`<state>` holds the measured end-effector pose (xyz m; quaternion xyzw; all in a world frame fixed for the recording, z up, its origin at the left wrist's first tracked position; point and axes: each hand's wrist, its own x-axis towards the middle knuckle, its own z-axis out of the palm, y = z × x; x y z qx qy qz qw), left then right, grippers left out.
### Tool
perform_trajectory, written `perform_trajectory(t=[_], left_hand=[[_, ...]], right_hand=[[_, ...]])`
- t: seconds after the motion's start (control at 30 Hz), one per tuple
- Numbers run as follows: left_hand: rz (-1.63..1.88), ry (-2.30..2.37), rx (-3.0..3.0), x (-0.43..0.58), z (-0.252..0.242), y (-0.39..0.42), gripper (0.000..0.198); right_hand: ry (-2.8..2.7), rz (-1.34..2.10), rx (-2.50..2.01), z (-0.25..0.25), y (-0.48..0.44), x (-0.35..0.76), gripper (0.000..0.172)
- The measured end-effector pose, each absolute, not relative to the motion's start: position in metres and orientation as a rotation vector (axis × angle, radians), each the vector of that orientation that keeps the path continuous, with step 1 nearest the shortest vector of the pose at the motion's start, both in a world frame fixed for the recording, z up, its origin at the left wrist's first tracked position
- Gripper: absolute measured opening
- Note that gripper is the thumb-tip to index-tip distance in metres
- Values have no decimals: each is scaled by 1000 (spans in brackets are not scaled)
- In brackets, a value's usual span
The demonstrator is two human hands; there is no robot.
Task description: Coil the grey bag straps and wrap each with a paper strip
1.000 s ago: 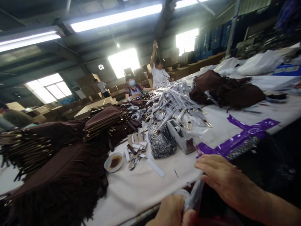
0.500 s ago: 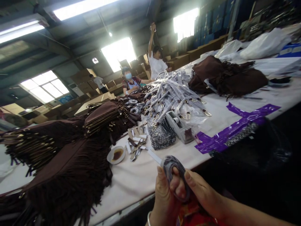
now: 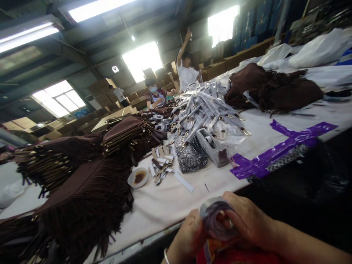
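Note:
A coiled bag strap in greyish plastic wrap (image 3: 216,216) is held just off the near table edge. My left hand (image 3: 189,233) closes on its left side, thumb up along the coil. On the other side my right hand (image 3: 244,216) grips it, a finger reaching into the coil's centre. Beyond my hands on the table lie a white strip (image 3: 184,182) and a small dark thread (image 3: 207,187). Farther back are a tape dispenser (image 3: 214,148), a black-and-white speckled bundle (image 3: 191,157) and a heap of plastic-wrapped straps with metal clasps (image 3: 203,106).
Stacks of brown fringed bags (image 3: 82,187) cover the left, and more brown bags (image 3: 272,88) lie at the back right. A small dish with brown liquid (image 3: 138,178) sits beside loose strips (image 3: 161,163). Purple tape (image 3: 286,146) marks the table edge. Co-workers (image 3: 156,95) stand beyond.
My hands and the coil have moved down and slightly right, away from the white strip. The coil has turned, showing more of its face. The view has shifted slightly.

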<state>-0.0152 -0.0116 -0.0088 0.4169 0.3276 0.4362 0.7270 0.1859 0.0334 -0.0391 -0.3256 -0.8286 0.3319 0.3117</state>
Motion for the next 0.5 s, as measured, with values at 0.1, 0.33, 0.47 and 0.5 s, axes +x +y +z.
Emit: perform_trajectory(t=[0.1,0.33,0.47,0.5], left_hand=[[672,851,962,-35,-9,-10,65],[455,1000,975,-41,-28,-30,64],[729,906,808,-45,-30,-53,54],[770,891,776,-46,-29,-58,53]], right_hand=[[-2608,290,-647,-39,39,190,14],[-2795,320,-503,-37,25,169,11],[-2610,1027,-740,-25,24,178,18],[-2565,1176,-766,-21,26,181,19]])
